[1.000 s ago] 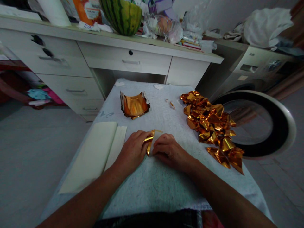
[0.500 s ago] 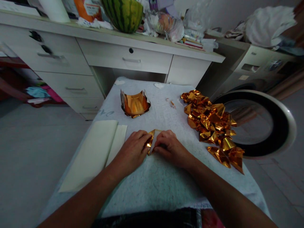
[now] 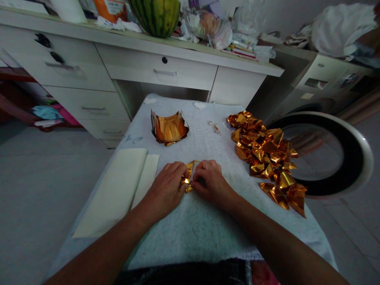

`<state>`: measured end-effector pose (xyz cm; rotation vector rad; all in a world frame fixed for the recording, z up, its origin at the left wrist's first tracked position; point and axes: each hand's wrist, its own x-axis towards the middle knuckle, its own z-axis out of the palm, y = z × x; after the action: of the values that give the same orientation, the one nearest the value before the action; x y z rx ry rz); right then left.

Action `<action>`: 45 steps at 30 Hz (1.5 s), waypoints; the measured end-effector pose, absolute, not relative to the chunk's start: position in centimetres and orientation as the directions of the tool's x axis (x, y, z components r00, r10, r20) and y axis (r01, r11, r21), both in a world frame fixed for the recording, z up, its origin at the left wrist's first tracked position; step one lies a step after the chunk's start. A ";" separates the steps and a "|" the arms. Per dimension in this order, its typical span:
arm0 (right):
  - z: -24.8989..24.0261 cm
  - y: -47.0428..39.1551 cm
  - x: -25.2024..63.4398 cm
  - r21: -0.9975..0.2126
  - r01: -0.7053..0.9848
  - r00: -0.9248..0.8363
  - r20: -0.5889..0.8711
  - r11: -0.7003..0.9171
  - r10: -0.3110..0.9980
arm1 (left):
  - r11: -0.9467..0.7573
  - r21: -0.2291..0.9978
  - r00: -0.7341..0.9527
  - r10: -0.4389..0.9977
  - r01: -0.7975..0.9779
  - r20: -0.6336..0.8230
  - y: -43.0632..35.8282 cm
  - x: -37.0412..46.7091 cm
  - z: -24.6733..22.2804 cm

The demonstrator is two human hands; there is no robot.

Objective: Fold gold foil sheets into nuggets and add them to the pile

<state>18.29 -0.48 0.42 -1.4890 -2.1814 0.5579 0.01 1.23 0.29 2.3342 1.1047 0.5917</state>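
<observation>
A small piece of gold foil paper, partly folded and showing a pale underside, lies on the cloth-covered table between my hands. My left hand grips its left side, fingers curled and thumb pressed against it. On the opposite side my right hand pinches the paper's right edge, fingers bent close together. My fingers hide much of the sheet. Beyond them stands a curved stack of gold foil paper. To the right lies a heap of folded gold foil pieces.
Folded cream paper lies at the table's left. Small scraps rest near the far side. Behind the table stands a white drawer desk with a watermelon on top. At right is a washing machine with its round door open.
My right hand has shifted slightly left, closer to my left hand, and covers more of the paper's pale side. The other things lie as before; the view has tilted slightly.
</observation>
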 end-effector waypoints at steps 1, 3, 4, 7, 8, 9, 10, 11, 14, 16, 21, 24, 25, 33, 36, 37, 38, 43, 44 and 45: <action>0.4 -0.5 18.2 -0.551 0.763 -0.323 0.127 0.337 0.938 | -0.558 0.590 0.586 0.792 0.583 0.170 1.2 0.0 0.3; 0.4 -0.5 18.2 -0.545 0.771 -0.320 0.117 0.330 0.940 | -0.562 0.595 0.593 0.787 0.574 0.170 1.2 -0.1 0.4; 0.4 -0.5 18.1 -0.542 0.774 -0.318 0.112 0.326 0.941 | -0.561 0.601 0.594 0.786 0.569 0.170 1.2 -0.1 0.4; 0.4 -0.4 18.1 -0.535 0.781 -0.316 0.105 0.322 0.943 | -0.560 0.617 0.602 0.781 0.553 0.169 1.2 -0.3 0.5; 0.4 -0.4 18.1 -0.533 0.782 -0.319 0.106 0.325 0.942 | -0.560 0.621 0.606 0.778 0.549 0.167 1.2 -0.4 0.5; 0.4 -0.4 18.1 -0.530 0.783 -0.320 0.106 0.326 0.941 | -0.559 0.624 0.609 0.776 0.546 0.163 1.2 -0.5 0.5; 0.4 -0.4 18.1 -0.527 0.784 -0.321 0.104 0.326 0.941 | -0.558 0.626 0.611 0.776 0.545 0.160 1.1 -0.5 0.5; 0.3 -0.4 18.1 -0.525 0.786 -0.322 0.103 0.326 0.941 | -0.557 0.628 0.612 0.775 0.543 0.158 1.1 -0.6 0.5; 0.2 -0.4 18.2 -0.519 0.786 -0.329 0.108 0.335 0.938 | -0.553 0.632 0.612 0.776 0.543 0.153 1.1 -0.6 0.5; 0.2 -0.4 18.2 -0.517 0.784 -0.336 0.112 0.343 0.935 | -0.550 0.633 0.611 0.777 0.544 0.150 1.1 -0.7 0.5; 0.2 -0.4 18.2 -0.513 0.788 -0.331 0.111 0.339 0.937 | -0.557 0.618 0.619 0.773 0.555 0.140 1.1 -0.6 0.6; 0.4 -0.5 18.1 -0.509 0.795 -0.322 0.107 0.330 0.941 | -0.559 0.618 0.624 0.769 0.552 0.139 1.0 -0.5 0.8; 0.4 -0.5 18.1 -0.507 0.798 -0.318 0.105 0.326 0.942 | -0.558 0.619 0.624 0.770 0.553 0.137 1.0 -0.5 0.8; 0.6 -0.5 17.9 -0.472 0.826 -0.313 0.073 0.309 0.947 | -0.527 0.613 0.582 0.802 0.589 0.131 0.8 -0.1 0.3; 0.7 -0.6 17.8 -0.452 0.835 -0.316 0.075 0.315 0.946 | -0.530 0.608 0.582 0.802 0.591 0.133 0.8 -0.1 0.3; 0.8 -0.7 17.8 -0.445 0.838 -0.319 0.072 0.316 0.945 | -0.533 0.603 0.583 0.801 0.593 0.135 0.7 -0.1 0.3; 0.9 -0.8 17.8 -0.439 0.840 -0.322 0.069 0.318 0.944 | -0.535 0.598 0.584 0.801 0.596 0.134 0.7 -0.1 0.3; 1.3 -1.1 17.9 -0.414 0.844 -0.353 0.050 0.341 0.934 | -0.550 0.580 0.590 0.795 0.601 0.142 0.7 -0.1 0.3; 1.3 -1.2 17.9 -0.402 0.848 -0.357 0.049 0.346 0.933 | -0.551 0.578 0.591 0.794 0.602 0.141 0.7 -0.1 0.3; 1.3 -1.2 17.8 -0.389 0.852 -0.359 0.050 0.350 0.932 | -0.551 0.577 0.592 0.794 0.603 0.139 0.7 -0.1 0.2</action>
<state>17.84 -1.23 1.33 -1.5963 -2.3517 0.4348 -0.13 0.67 0.24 2.3453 1.1115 0.5358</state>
